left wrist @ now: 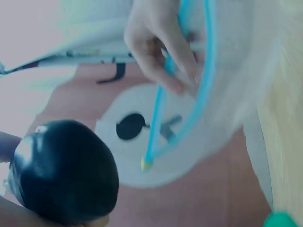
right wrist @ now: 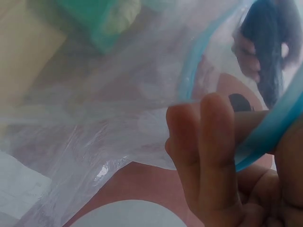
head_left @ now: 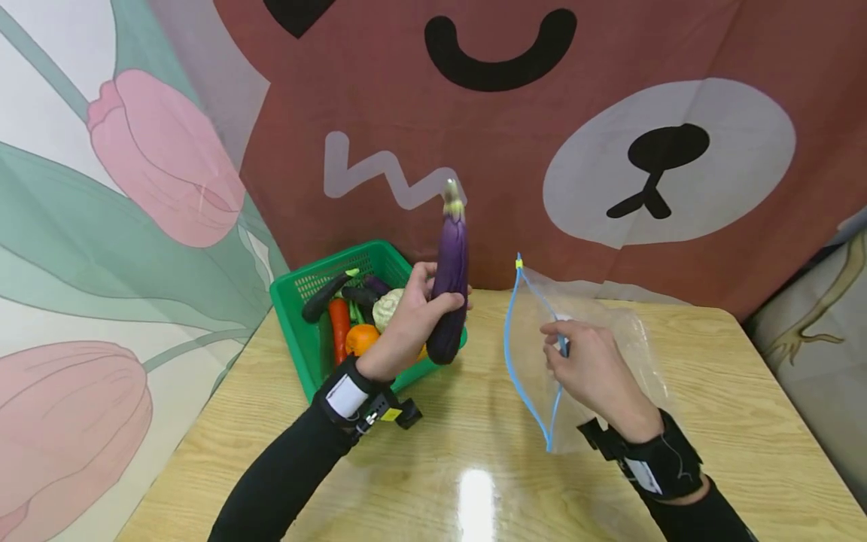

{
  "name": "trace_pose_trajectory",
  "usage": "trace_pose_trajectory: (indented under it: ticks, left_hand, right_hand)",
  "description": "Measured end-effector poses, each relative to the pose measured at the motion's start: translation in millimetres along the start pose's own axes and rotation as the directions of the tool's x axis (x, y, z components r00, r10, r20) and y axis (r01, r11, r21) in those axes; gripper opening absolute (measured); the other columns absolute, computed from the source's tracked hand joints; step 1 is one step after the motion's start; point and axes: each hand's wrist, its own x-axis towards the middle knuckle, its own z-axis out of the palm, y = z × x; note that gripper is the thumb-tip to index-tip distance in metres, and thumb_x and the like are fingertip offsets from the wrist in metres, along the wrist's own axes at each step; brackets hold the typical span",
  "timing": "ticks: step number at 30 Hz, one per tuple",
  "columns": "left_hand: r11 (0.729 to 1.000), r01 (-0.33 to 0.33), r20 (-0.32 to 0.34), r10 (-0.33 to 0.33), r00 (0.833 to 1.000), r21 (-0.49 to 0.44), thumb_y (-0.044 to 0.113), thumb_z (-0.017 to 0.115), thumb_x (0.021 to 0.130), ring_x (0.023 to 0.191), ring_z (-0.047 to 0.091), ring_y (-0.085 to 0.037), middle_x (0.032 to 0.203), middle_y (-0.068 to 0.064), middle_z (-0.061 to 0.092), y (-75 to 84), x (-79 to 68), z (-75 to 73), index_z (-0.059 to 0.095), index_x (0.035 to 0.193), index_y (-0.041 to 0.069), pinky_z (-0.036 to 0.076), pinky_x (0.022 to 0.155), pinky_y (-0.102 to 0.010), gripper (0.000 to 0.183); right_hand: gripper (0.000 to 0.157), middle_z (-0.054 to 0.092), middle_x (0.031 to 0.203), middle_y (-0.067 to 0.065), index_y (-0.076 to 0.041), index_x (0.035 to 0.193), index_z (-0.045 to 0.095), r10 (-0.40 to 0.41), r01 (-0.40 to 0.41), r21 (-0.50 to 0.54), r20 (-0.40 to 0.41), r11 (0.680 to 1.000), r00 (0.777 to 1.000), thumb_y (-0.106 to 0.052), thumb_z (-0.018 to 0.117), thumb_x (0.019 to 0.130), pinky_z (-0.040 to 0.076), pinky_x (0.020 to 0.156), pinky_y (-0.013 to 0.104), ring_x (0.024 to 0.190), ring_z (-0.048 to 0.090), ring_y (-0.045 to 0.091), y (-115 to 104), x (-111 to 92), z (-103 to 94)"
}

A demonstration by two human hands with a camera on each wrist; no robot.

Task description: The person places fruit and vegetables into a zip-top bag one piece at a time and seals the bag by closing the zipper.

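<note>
A long purple eggplant (head_left: 450,278) stands nearly upright in my left hand (head_left: 411,324), its stem end up, fingers and thumb wrapped round it above the basket's right side. Its rounded dark end (left wrist: 66,170) looms large in the left wrist view. My right hand (head_left: 599,369) pinches the blue-edged rim of a clear zip bag (head_left: 630,324). The bag's mouth gapes toward the eggplant, with a yellow slider (head_left: 519,264) at its far corner. In the right wrist view, curled fingers (right wrist: 215,151) grip the blue zip strip (right wrist: 265,142). The eggplant is outside the bag.
A green basket (head_left: 287,316) stands at the left, holding a carrot (head_left: 340,327), an orange vegetable (head_left: 362,339), a cauliflower (head_left: 387,307), another dark eggplant (head_left: 325,299) and other vegetables. The wooden table (head_left: 433,482) meets a printed cloth backdrop (head_left: 488,135) at its back.
</note>
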Motion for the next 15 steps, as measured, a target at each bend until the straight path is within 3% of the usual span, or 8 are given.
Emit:
trace_pose_trajectory:
  ticks: [4,9,12,15]
  left_hand:
    - [0.992,-0.101,0.065,0.106,0.992,-0.074,0.003,0.049,0.084,0.091,0.056,-0.027,0.106,-0.023,0.051,-0.8,3.3,22.6,0.031,0.120,0.003,0.044,0.084,-0.033,0.040]
    - [0.972,-0.229,0.124,0.233,0.964,-0.046,0.009,0.042,0.094,0.102,0.051,-0.034,0.109,-0.031,0.047,-4.3,6.7,44.0,0.029,0.124,0.003,0.041,0.089,-0.033,0.033]
    - [0.963,-0.269,0.170,0.268,0.948,-0.016,0.011,0.037,0.099,0.109,0.048,-0.030,0.116,-0.030,0.045,-11.3,8.4,52.2,0.025,0.127,0.003,0.039,0.092,-0.033,0.032]
    - [0.964,-0.264,0.211,0.255,0.944,0.014,0.008,0.040,0.098,0.116,0.046,-0.028,0.122,-0.027,0.044,-21.8,10.3,57.7,0.021,0.131,0.005,0.039,0.095,-0.033,0.038]
  right_hand:
    - [0.019,0.062,0.076,0.003,-0.001,0.102,0.066,-0.001,0.001,0.003,0.003,1.000,1.000,-0.005,0.056,0.085,0.034,0.036,0.022,0.046,0.050,0.000,0,-1,-1.5]
    - [0.020,0.060,0.067,0.000,-0.001,0.103,0.065,0.010,-0.010,0.020,0.012,1.000,1.000,-0.007,0.054,0.088,0.033,0.035,0.024,0.046,0.050,0.000,-2,-1,-5.5]
    - [0.019,0.060,0.066,-0.001,-0.001,0.102,0.065,0.007,-0.007,0.013,0.011,1.000,1.000,-0.006,0.054,0.088,0.034,0.036,0.024,0.046,0.050,0.001,-4,0,-9.2]
    - [0.019,0.060,0.068,0.000,-0.002,0.101,0.066,0.006,-0.006,0.008,-0.004,1.000,1.000,-0.005,0.054,0.087,0.037,0.038,0.023,0.046,0.050,0.001,-5,0,-13.9]
